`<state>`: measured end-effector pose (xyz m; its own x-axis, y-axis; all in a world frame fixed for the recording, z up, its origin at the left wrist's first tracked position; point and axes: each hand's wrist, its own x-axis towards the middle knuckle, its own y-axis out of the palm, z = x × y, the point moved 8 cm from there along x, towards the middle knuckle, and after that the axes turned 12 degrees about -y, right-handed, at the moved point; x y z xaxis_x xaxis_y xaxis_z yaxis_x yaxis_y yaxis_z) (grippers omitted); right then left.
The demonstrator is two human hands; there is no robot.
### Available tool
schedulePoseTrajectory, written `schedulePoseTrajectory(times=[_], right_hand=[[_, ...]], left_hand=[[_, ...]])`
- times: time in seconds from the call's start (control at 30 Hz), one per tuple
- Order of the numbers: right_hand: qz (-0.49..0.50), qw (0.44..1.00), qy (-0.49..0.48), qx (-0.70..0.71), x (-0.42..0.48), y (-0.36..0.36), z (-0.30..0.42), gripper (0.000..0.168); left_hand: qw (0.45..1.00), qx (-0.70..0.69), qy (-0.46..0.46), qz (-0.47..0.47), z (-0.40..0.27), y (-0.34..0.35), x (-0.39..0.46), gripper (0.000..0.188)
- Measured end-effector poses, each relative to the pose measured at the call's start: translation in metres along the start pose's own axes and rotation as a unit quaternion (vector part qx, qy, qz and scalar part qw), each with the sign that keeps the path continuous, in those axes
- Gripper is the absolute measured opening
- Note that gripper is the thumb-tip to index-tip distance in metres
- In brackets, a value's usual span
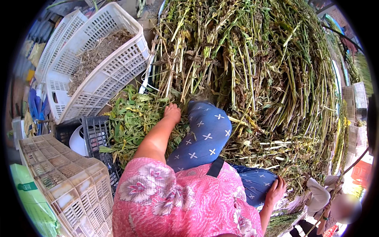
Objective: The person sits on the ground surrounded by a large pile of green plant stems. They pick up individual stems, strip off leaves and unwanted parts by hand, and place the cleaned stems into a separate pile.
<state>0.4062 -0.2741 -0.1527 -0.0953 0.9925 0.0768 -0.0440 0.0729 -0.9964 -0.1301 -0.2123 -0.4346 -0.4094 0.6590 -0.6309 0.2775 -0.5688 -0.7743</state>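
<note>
My left hand (172, 112) is palm-down beside my bent leg, at the edge of a heap of loose green leaves (130, 114). Its fingertips point towards cut stalks, and the palm side is hidden, so any hold on a leaf does not show. My right hand (276, 191) rests on my other knee, fingers spread over the blue patterned trousers (204, 133). In front of me lies a large pile of leafy cut stalks (251, 59), green at the tips and brown and withered lower down. Shorter stalks and dry leaf litter (272, 151) lie beside my legs.
A white plastic crate (97, 86) at upper left holds dry plant debris. Nearer me are a black crate (96, 136), a dirty beige crate (68, 177) and a green bag (32, 198). A person in a pale hat (318, 197) is at lower right. More crates (355, 94) stand far right.
</note>
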Motion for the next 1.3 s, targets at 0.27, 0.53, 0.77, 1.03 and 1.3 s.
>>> schedulePoseTrajectory(times=[0.27, 0.53, 0.77, 1.03, 1.3], right_hand=[[0.018, 0.999, 0.048, -0.008, 0.005, -0.002, 0.003, 0.026], [0.01, 0.999, 0.035, -0.011, 0.017, 0.001, 0.009, 0.025], [0.03, 0.998, 0.057, -0.008, 0.022, 0.004, 0.008, 0.026], [0.026, 0.998, 0.055, 0.006, 0.026, 0.004, 0.01, 0.027], [0.024, 0.998, 0.061, -0.004, 0.031, 0.004, 0.009, 0.024]], left_hand=[[0.84, -0.538, 0.051, 0.045, -0.029, -0.099, 0.021, 0.02], [0.935, -0.32, 0.074, 0.132, -0.075, -0.142, 0.019, 0.027], [0.865, -0.399, -0.078, -0.295, -0.02, -0.171, 0.076, 0.06], [0.926, -0.309, -0.192, -0.096, 0.001, -0.162, 0.107, 0.052], [0.757, -0.652, 0.023, 0.03, -0.058, -0.168, 0.118, 0.019]])
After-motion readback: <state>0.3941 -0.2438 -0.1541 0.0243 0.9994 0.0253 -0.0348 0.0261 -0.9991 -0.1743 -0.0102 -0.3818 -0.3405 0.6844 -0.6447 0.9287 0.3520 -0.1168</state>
